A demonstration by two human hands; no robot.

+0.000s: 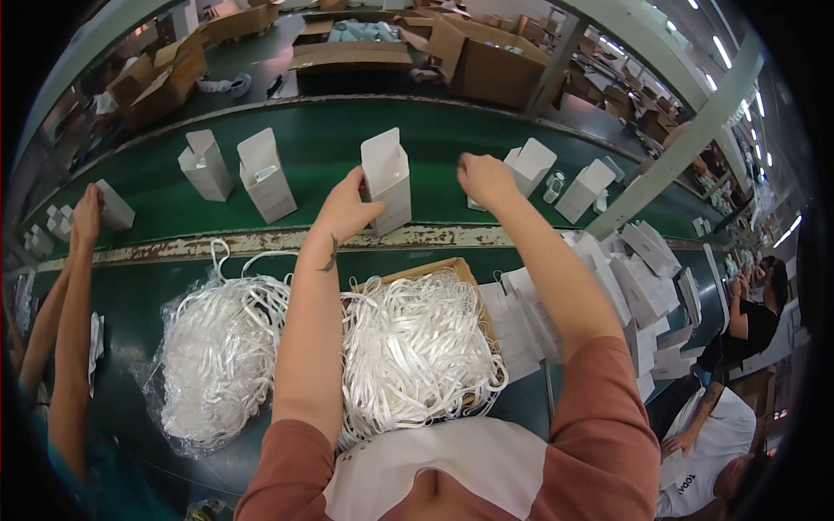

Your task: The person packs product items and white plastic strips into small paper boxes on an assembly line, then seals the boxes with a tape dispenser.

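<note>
Green belt [326, 130] stretches behind a worn ledge [452, 236], with open cartons [491, 69] beyond. On the belt stands a white box [391, 187], long axis upright, just right of the left hand [352, 207] — the nearer one, clamped round its side. The right hand [488, 181] hangs apart, farther right — curled, though whether around anything cannot be told. White straps [417, 339] fill a cardboard tray [466, 273] nearer the person.

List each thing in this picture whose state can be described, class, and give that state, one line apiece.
Left hand: closed on white box
White box: upright, top open, held
Right hand: fingers curled; grip on anything unclear
Next box to the left: upright, open, something inside
Cardboard tray: open, heaped with white straps
Plastic bag: bulging with straps, some looping out
Box pile at right: jumbled
Brown carton behind: flaps open
</note>
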